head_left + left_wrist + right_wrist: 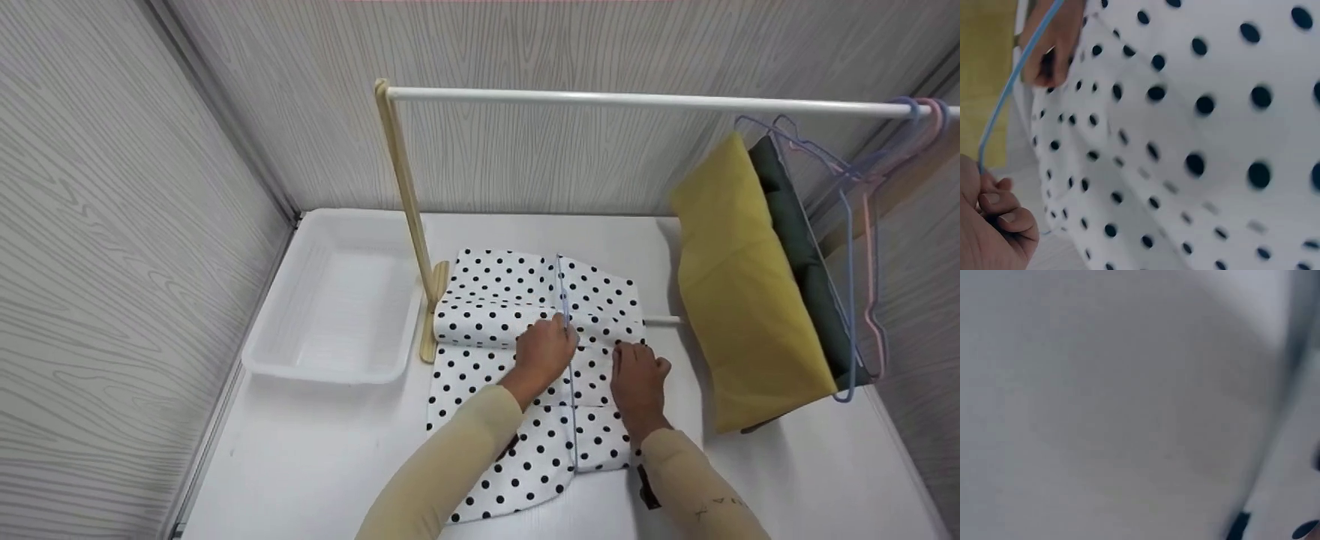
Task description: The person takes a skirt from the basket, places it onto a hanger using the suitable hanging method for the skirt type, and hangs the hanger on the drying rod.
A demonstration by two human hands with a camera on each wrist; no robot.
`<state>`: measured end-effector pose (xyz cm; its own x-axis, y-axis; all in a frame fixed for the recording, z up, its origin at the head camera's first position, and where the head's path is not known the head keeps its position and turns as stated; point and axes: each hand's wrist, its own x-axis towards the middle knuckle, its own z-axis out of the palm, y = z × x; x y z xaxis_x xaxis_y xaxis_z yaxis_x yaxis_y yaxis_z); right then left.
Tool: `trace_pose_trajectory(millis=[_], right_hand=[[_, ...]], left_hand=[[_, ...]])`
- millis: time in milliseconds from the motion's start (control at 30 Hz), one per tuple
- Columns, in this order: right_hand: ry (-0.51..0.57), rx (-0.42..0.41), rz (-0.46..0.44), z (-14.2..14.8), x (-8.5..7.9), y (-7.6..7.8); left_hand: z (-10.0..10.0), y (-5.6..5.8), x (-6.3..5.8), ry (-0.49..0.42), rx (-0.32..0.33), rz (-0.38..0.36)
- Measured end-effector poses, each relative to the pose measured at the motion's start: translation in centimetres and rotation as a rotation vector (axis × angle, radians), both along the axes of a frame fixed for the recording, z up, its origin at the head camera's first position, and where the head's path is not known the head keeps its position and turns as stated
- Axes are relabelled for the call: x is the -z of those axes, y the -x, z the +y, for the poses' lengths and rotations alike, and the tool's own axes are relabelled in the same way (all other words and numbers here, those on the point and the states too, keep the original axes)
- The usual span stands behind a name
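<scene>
A white cloth with black polka dots (480, 375) lies spread on the table, with a raised fold across its middle. Over it runs a thin light-blue clothes hanger (1016, 72), seen nearly edge-on from the head. My left hand (546, 349) grips the hanger's wire, its fingers curled round it in the left wrist view. At the cloth's right edge, my right hand (639, 381) pinches the fabric with bent fingers; its fingertips are partly hidden. The right wrist view shows mostly a blurred pale surface and a strip of dotted cloth (1292, 495).
A white plastic basket (330, 367) stands at the left. The clothes rack has a wooden post (405, 187) and a white rail (600, 97) above the cloth. On the right hang a yellow cloth (742, 300), a dark green cloth (806, 262) and a pink hanger (870, 262).
</scene>
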<state>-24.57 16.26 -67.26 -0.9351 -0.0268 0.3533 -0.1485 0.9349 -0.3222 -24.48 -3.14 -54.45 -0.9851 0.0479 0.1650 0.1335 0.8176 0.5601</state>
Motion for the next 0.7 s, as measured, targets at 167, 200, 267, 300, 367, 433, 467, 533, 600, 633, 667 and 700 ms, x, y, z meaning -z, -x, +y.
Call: trace_pose_trajectory(millis=[167, 200, 267, 300, 367, 433, 467, 533, 600, 633, 667, 700], right_hand=[[-0.018, -0.027, -0.009, 0.2, 0.2, -0.3], [-0.027, -0.05, -0.002, 0.2, 0.3, -0.5], [-0.037, -0.107, 0.02, 0.2, 0.4, -0.8], [-0.045, -0.136, 0.033, 0.2, 0.4, -0.8], [-0.051, -0.181, 0.053, 0.2, 0.5, -0.9], [-0.054, -0.2, 0.064, 0.2, 0.5, -0.6], [-0.055, -0.202, 0.078, 0.3, 0.5, -0.4], [-0.065, -0.195, 0.104, 0.8, 0.6, 0.0], [-0.079, -0.176, 0.115, 1.3, 0.7, 0.2], [-0.09, -0.168, 0.116, 1.5, 0.8, 0.3], [-0.097, -0.163, 0.121, 1.7, 0.9, 0.3], [-0.107, -0.157, 0.115, 1.7, 1.0, 0.3]], left_hand=[[2.6, -1.8, 1.9, -0.048, -0.14, 0.093], [2.9, -2.0, 2.0, -0.084, -0.172, 0.084], [3.3, -2.2, 2.1, -0.126, -0.206, 0.07], [3.3, -2.1, 2.1, -0.12, -0.207, 0.07], [2.9, -1.7, 1.9, -0.08, -0.185, 0.077], [2.0, -1.0, 1.2, -0.015, -0.146, 0.081], [1.6, -0.6, 0.7, 0.01, -0.123, 0.06], [0.8, 0.3, -0.5, 0.013, -0.073, -0.005], [0.5, 0.8, -0.9, 0.0, -0.052, -0.053], [0.4, 0.8, -0.7, -0.013, -0.046, -0.06], [0.5, 0.7, -0.3, -0.025, -0.047, -0.054], [0.5, 0.5, 0.3, -0.034, -0.042, -0.025]])
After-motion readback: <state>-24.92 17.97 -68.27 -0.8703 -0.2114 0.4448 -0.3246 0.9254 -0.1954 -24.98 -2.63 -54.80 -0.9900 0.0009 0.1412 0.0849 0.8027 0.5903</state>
